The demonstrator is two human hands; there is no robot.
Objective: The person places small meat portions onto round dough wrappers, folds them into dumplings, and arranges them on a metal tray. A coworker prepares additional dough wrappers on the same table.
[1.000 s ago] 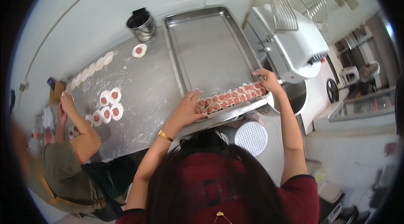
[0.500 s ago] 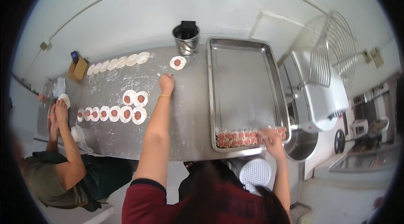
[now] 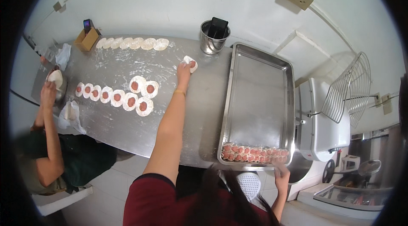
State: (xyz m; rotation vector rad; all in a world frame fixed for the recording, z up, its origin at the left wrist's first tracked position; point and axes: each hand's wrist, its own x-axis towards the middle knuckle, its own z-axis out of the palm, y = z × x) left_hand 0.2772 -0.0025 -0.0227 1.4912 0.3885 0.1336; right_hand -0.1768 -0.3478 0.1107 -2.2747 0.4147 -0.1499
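Observation:
With its fingers closed on the edge of a round dumpling wrapper topped with pink filling, my left hand reaches far over the steel table. That wrapper looks partly lifted and bent. My right hand is beside the near right corner of a large metal tray; motion smears its fingers. Rows of shaped dumplings with pink filling showing line the tray's near end. Left of my arm lie several flat wrappers with filling, most in one overlapping row and two behind it.
A row of plain wrappers lies at the table's back. Behind the tray stand a steel bucket holding a black object and a white machine with a wire guard. At left, a co-worker's hands hold a wrapper by a bowl.
My left hand has reached the filled wrapper and taken its edge. My right hand has moved off the dumplings to outside the tray's near right corner. The whole view has shifted.

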